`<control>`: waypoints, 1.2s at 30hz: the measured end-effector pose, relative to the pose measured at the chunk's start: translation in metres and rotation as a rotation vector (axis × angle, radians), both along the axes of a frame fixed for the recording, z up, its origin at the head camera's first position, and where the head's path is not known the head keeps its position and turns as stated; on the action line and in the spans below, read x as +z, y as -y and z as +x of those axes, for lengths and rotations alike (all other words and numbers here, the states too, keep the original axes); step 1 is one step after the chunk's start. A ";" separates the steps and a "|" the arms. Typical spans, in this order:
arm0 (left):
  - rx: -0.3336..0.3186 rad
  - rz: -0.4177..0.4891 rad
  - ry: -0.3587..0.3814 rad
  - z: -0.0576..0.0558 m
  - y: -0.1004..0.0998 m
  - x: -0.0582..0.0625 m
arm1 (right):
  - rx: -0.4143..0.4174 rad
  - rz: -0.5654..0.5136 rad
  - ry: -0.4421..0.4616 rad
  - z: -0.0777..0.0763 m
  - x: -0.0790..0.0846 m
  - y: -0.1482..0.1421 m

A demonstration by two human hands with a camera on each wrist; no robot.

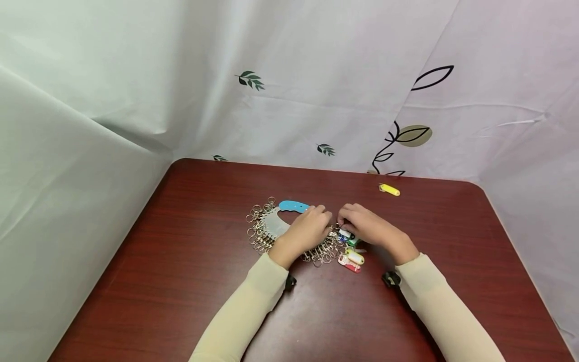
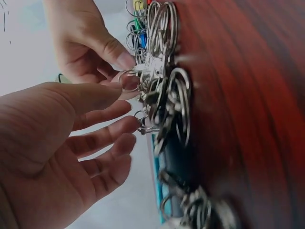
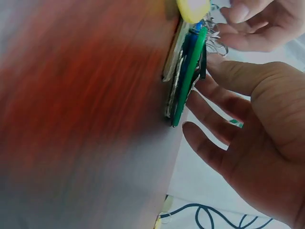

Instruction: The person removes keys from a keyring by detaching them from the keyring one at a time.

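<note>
A metal key-holder plate (image 1: 273, 224) with a blue handle (image 1: 293, 206) lies on the table, its curved edge lined with metal clips and rings (image 1: 258, 236). Across its right part reaches my left hand (image 1: 309, 229); its thumb and forefinger pinch a small metal clip ring (image 2: 127, 80) at the plate's right end. Close beside it, my right hand (image 1: 368, 224) pinches a dark key tag (image 3: 203, 67) between thumb and forefinger. Under the right fingers sit a white tag (image 1: 346, 234) and a green tag (image 3: 190, 76). A yellow tag (image 1: 355, 257) and a red tag (image 1: 350, 265) lie nearer me.
Another yellow key tag (image 1: 390, 190) lies alone near the table's back edge, right of the hands. The brown table (image 1: 190, 281) meets white printed cloth (image 1: 289, 100) at the back and sides. Both wrists carry small black cameras (image 1: 391, 279).
</note>
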State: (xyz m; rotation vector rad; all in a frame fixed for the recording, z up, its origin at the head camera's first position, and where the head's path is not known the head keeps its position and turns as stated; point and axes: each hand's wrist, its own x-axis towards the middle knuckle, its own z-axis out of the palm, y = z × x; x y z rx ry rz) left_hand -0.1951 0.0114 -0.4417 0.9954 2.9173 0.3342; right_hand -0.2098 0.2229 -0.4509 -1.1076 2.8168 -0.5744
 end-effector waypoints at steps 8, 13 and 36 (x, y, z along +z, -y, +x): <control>0.010 0.108 0.036 -0.009 -0.007 -0.006 | -0.062 -0.069 0.115 -0.004 0.002 0.000; 0.015 0.166 0.060 -0.010 -0.010 -0.007 | -0.083 -0.110 0.162 -0.006 0.003 0.001; 0.034 0.376 0.123 -0.017 0.000 -0.008 | -0.203 -0.215 0.134 -0.003 0.005 0.006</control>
